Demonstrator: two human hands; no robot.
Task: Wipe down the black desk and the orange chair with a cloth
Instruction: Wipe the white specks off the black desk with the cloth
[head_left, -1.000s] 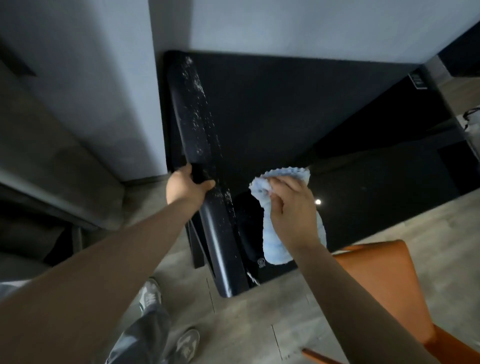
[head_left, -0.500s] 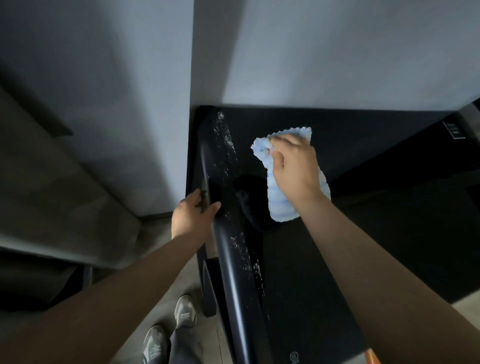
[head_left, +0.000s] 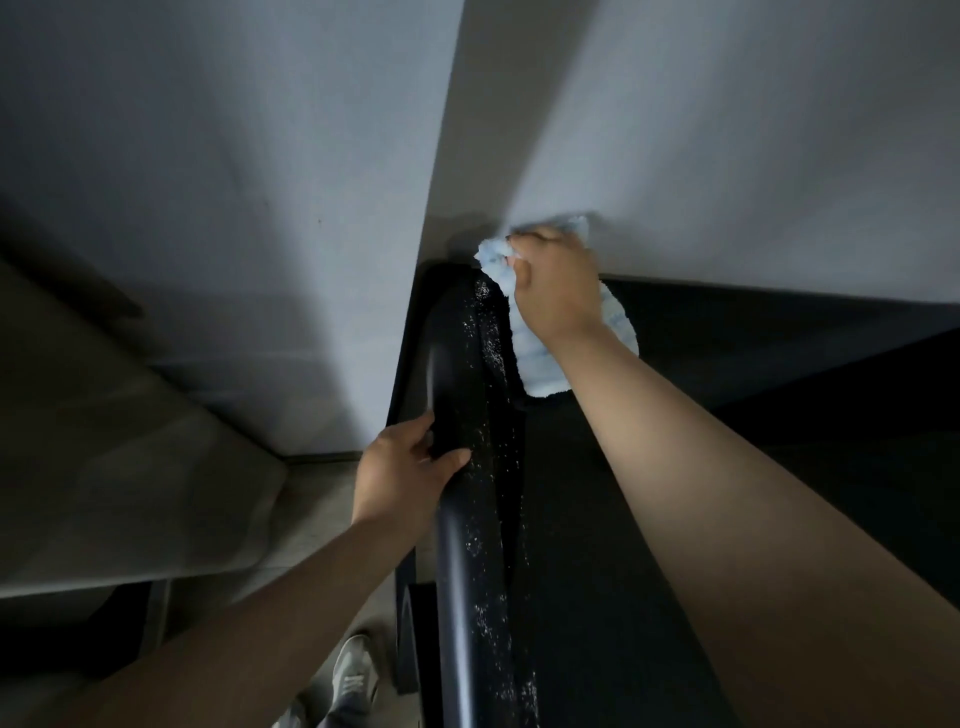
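Observation:
The black desk (head_left: 597, 519) runs from the bottom of the view up to the grey wall. Its rounded left edge (head_left: 462, 545) is flecked with white specks. My right hand (head_left: 558, 283) grips a light blue cloth (head_left: 540, 364) and presses it on the desk's far left corner, where the top meets the wall. My left hand (head_left: 402, 475) holds the rounded left edge about midway along, thumb on top. The orange chair is out of view.
A grey wall (head_left: 727, 156) stands right behind the desk, and its corner (head_left: 447, 182) juts out at the left. Pale floor (head_left: 322, 499) lies beside the desk. My grey shoes (head_left: 353, 680) stand at the bottom, beside the desk's leg.
My right hand has slid the cloth away from me along the desk's left side to the far corner at the wall. My left hand has kept its hold on the edge.

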